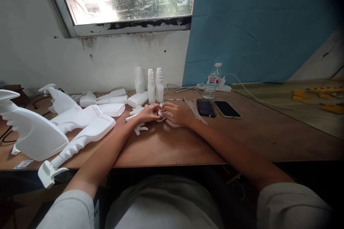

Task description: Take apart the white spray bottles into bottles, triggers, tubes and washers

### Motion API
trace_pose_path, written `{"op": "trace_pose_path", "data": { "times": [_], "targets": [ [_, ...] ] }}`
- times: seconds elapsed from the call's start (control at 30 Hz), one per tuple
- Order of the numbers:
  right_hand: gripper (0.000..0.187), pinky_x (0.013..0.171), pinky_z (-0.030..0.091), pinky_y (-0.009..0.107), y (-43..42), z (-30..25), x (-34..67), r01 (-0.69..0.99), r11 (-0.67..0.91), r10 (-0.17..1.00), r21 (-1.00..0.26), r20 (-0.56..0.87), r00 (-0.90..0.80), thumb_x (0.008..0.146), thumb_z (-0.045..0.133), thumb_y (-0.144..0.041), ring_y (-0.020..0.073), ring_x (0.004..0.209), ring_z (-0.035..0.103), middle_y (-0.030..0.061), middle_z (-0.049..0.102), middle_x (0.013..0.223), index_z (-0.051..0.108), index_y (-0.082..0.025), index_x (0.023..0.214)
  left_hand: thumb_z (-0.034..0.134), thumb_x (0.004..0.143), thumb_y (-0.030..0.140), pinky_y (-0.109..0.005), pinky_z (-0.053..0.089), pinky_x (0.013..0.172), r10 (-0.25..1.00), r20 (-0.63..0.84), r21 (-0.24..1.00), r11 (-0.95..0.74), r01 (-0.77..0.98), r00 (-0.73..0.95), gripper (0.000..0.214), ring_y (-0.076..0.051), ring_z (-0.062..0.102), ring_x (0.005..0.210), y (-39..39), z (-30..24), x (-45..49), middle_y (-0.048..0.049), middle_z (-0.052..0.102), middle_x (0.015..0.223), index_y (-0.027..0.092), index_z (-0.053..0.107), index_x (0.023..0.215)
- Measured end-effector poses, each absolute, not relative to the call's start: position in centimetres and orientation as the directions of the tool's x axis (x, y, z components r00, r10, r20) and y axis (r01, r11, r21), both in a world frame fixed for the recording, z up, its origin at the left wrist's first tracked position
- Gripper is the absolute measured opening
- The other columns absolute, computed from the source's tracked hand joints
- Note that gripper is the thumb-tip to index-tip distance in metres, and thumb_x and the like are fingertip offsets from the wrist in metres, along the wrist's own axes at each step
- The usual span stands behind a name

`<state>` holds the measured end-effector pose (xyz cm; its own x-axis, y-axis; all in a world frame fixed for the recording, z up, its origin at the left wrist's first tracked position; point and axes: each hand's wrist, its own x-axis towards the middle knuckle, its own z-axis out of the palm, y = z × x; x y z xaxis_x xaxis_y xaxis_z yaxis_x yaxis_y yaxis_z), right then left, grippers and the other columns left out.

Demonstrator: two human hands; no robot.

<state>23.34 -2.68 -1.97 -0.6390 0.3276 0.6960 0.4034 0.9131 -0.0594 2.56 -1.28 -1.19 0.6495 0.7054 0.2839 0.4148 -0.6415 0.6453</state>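
Note:
Both hands meet over the middle of the table, their fingers closed around a small white plastic part (160, 115), likely a spray trigger head, mostly hidden by the fingers. My left hand (149, 113) grips it from the left, and my right hand (176, 113) pinches it from the right. Beside and under my left wrist lies a pile of white spray trigger heads (140, 128). To the right of my right hand lie several thin white tubes (195, 110). Behind the hands several white bottles without heads (151, 86) stand upright.
White spray bottles with heads (34, 132) crowd the left of the wooden table (172, 150); one bottle (88, 132) overhangs the front edge. More white bottles (111, 109) lie behind. On the right are two phones (228, 109), a water bottle (211, 82) and a power strip (225, 88) with cables.

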Motion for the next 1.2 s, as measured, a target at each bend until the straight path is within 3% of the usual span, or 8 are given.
{"op": "trace_pose_path", "data": {
  "times": [0.13, 0.37, 0.5, 0.67, 1.0, 1.2],
  "targets": [
    [0.009, 0.083, 0.051, 0.036, -2.35, -2.15, 23.95, 0.385, 0.919, 0.336, -0.091, 0.691, -0.640, 0.090, 0.054, -0.024, 0.0203, 0.093, 0.061, 0.0085, 0.064, 0.099, 0.061, -0.020, 0.095, 0.067, 0.073, 0.037, -0.025, 0.045, 0.073, 0.693, 0.280, 0.710, -0.615, 0.342, 0.664, 0.042, -0.015, 0.060, 0.078, -1.28, -1.25, 2.41, 0.0017, 0.067, 0.087, 0.022, 0.047, 0.107],
    [0.012, 0.087, 0.051, 0.036, -2.00, -2.20, 24.24, 0.395, 0.908, 0.383, -0.141, 0.662, -0.644, 0.090, 0.055, -0.027, 0.0206, 0.097, 0.060, 0.0085, 0.062, 0.104, 0.065, -0.021, 0.093, 0.066, 0.075, 0.047, -0.025, 0.041, 0.072, 0.660, 0.331, 0.569, -0.710, 0.415, 0.674, 0.031, -0.014, 0.054, 0.076, -1.20, -1.12, 2.36, 0.0020, 0.058, 0.079, 0.019, 0.056, 0.086],
    [0.015, 0.086, 0.050, 0.035, -2.26, -1.98, 24.12, 0.402, 0.898, 0.416, -0.177, 0.639, -0.647, 0.092, 0.051, -0.026, 0.0192, 0.094, 0.061, 0.0075, 0.063, 0.102, 0.066, -0.022, 0.091, 0.066, 0.075, 0.046, -0.024, 0.041, 0.069, 0.684, 0.299, 0.580, -0.684, 0.442, 0.665, 0.030, -0.013, 0.053, 0.072, -1.21, -0.93, 2.56, 0.0025, 0.059, 0.076, 0.018, 0.056, 0.080],
    [0.018, 0.083, 0.051, 0.034, -2.45, -2.08, 23.66, 0.406, 0.886, 0.449, -0.224, 0.636, -0.628, 0.093, 0.048, -0.024, 0.0181, 0.090, 0.061, 0.0077, 0.062, 0.100, 0.065, -0.022, 0.088, 0.065, 0.076, 0.042, -0.022, 0.038, 0.063, 0.689, 0.293, 0.621, -0.665, 0.416, 0.663, 0.027, -0.010, 0.049, 0.066, -1.27, -0.84, 2.62, 0.0040, 0.057, 0.071, 0.017, 0.056, 0.078],
    [0.021, 0.084, 0.050, 0.032, -2.71, -1.99, 23.62, 0.428, 0.870, 0.483, -0.247, 0.608, -0.630, 0.094, 0.046, -0.027, 0.0177, 0.091, 0.060, 0.0086, 0.061, 0.100, 0.065, -0.019, 0.088, 0.065, 0.077, 0.043, -0.023, 0.040, 0.066, 0.667, 0.309, 0.646, -0.671, 0.364, 0.678, 0.029, -0.011, 0.049, 0.068, -1.38, -1.06, 2.60, 0.0034, 0.055, 0.073, 0.016, 0.053, 0.079],
    [0.024, 0.090, 0.047, 0.031, -2.08, -1.75, 23.61, 0.533, 0.805, 0.571, -0.262, 0.584, -0.576, 0.093, 0.049, -0.032, 0.0180, 0.096, 0.062, 0.0062, 0.067, 0.100, 0.069, -0.020, 0.088, 0.065, 0.076, 0.044, -0.021, 0.037, 0.060, 0.696, 0.296, 0.628, -0.658, 0.415, 0.654, 0.030, -0.009, 0.044, 0.062, -1.12, -1.23, 2.65, 0.0049, 0.049, 0.067, 0.017, 0.052, 0.076]
  ]
}}
